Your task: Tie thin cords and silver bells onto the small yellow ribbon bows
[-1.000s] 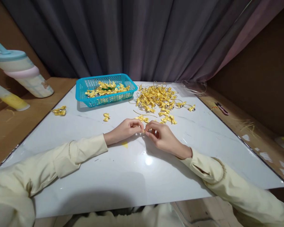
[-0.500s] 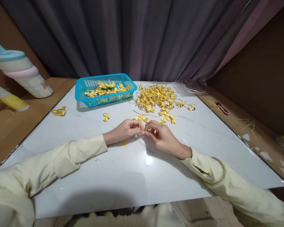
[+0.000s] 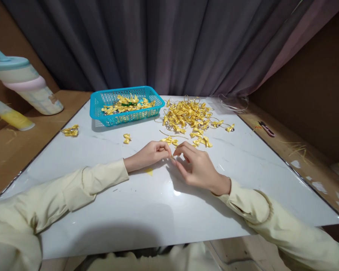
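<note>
A tiny piece (image 3: 171, 157), mostly hidden, is pinched in the left hand (image 3: 154, 153) over the middle of the table (image 3: 147, 199); whether the right hand (image 3: 198, 167) grips it, I cannot tell. Toward the far edge, a blue basket (image 3: 109, 120) holds yellow bows (image 3: 114, 109), partly screened by its mesh; beyond the left edge, a tumbler (image 3: 39, 98) is cut off.

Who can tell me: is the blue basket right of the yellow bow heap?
No, the blue basket stands left of the heap of yellow bows.
</note>
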{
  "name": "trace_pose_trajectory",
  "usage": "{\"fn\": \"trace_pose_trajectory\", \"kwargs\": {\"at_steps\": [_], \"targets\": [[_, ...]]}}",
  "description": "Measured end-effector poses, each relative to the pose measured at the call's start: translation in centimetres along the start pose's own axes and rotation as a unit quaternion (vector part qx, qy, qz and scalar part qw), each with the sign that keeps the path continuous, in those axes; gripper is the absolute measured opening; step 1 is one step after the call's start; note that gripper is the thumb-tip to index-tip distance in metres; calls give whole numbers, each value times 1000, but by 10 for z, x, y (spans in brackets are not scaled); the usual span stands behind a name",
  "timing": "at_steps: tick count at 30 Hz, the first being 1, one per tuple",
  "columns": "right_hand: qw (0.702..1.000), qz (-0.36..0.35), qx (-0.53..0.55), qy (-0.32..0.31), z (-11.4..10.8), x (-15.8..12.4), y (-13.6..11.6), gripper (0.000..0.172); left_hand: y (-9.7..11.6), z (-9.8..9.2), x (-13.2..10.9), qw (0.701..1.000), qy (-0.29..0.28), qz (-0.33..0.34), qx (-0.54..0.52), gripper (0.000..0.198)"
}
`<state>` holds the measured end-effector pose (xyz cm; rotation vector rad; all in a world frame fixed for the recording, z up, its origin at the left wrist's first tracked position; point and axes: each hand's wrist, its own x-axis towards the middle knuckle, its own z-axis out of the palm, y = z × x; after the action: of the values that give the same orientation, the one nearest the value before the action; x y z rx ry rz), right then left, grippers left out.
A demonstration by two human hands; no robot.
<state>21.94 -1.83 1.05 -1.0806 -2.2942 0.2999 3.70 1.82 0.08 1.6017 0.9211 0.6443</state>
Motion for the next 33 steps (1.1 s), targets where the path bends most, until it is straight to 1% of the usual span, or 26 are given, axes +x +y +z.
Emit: {"fn": "trace_pose_trajectory", "kwargs": {"at_steps": [2, 4, 13, 25, 30, 33], "targets": [[999, 27, -13, -14, 1, 1, 0, 9, -1, 0, 0, 1000, 0, -4, -5, 9], [999, 35, -11, -22, 2, 1, 1, 9, -1, 0, 1, 1000, 2, -4, -5, 10], [999, 34, 20, -29, 4, 3, 5, 11, 1, 1, 0, 1000, 7, 3, 0, 8], [996, 48, 70, -42, 5, 5, 10, 9, 4, -1, -1, 1000, -21, 11, 9, 9], [995, 46, 74, -46, 5, 6, 9, 7, 3, -1, -1, 1000, -22, 13, 11, 9], [996, 45, 67, -36, 5, 5, 8, 5, 1, -1, -1, 1000, -22, 12, 1, 8]]}}
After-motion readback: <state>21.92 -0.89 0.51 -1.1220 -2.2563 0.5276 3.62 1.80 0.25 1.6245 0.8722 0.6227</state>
